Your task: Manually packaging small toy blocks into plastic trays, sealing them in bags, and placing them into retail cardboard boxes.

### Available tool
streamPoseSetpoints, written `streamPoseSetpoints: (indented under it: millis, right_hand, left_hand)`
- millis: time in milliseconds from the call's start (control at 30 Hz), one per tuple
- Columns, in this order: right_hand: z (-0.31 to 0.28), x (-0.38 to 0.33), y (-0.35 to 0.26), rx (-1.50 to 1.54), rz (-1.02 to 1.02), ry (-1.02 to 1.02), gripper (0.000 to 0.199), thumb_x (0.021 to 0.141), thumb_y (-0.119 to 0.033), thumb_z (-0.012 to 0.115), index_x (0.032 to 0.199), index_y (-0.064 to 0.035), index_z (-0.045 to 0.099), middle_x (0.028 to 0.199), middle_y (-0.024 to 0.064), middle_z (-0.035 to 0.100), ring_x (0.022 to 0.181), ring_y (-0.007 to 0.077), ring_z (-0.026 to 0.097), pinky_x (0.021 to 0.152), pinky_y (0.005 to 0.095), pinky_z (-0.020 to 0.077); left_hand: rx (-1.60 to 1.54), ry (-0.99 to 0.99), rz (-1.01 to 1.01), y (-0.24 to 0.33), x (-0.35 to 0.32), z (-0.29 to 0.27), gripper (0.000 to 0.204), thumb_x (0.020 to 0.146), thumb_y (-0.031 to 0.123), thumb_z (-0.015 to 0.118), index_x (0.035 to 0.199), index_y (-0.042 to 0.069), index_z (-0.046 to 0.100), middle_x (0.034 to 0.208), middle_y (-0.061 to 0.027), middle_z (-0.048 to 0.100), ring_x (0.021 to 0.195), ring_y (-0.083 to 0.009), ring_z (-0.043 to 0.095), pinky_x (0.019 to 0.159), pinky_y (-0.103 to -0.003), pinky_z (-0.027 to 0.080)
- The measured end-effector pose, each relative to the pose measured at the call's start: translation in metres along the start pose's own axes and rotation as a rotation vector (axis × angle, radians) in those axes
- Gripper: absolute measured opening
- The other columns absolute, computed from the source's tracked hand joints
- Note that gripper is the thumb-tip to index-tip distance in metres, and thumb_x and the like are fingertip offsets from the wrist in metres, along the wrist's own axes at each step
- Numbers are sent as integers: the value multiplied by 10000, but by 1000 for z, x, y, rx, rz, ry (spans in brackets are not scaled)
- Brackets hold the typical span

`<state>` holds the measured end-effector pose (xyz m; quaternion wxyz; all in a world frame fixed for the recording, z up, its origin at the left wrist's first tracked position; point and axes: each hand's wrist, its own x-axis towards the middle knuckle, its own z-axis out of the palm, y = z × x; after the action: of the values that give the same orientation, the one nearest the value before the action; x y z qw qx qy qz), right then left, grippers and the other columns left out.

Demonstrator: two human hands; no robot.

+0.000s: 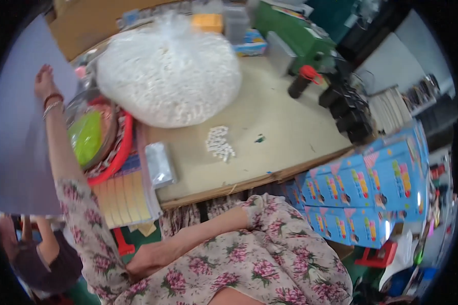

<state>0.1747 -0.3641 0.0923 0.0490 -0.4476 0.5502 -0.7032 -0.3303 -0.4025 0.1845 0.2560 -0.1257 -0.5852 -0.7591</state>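
My left hand is raised at the far left in front of a pale panel, fingers loosely bent and apart, with nothing visible in it. A red band and a pale bracelet circle its wrist. My right hand lies across my lap, its fingers curled at the floral left sleeve near the elbow; the fingertips are hidden. Beside my left forearm stands a red-rimmed basket with a bright green bag in it. A large clear bag of small white pieces rests on the table; a small pile of white pieces lies before it.
A silvery packet sits near the table's front edge. At the right are a red-capped dark bottle, black objects and blue printed cartons. Another person is at the lower left. A red stool stands below the cartons.
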Motion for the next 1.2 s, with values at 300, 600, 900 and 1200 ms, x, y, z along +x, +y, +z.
streamPoseSetpoints:
  millis: [300,600,900,1200]
  right_hand:
    - [-31,-13,15,-317,244,-357,204,847,-250,541,889,-55,585,759,189,600,662,370,553,626,441,448]
    - [-339,-99,-116,-849,166,1161,185,851,-104,535,978,-27,645,747,45,646,664,110,598,620,253,491]
    - [-424,-248,-94,-590,951,1332,205,834,-259,619,925,-79,584,801,33,602,632,115,607,497,235,468]
    - [-468,-434,-116,448,-33,2018,102,800,-74,585,882,-14,570,804,148,619,657,244,622,622,383,555]
  left_hand:
    - [580,-931,422,282,-349,-1,306,725,20,613,1029,-13,611,997,-123,638,946,-225,597,839,-326,447]
    - [-178,-1339,-90,238,-485,35,305,798,157,674,1067,34,598,1030,-144,587,950,-290,545,844,-350,436]
    - [-437,-1393,-226,242,-504,82,149,835,139,606,815,40,497,765,-103,533,754,-275,551,660,-354,429]
    - [-932,-1601,-219,285,-503,35,205,881,133,550,778,14,419,731,-94,461,705,-253,486,653,-380,382]
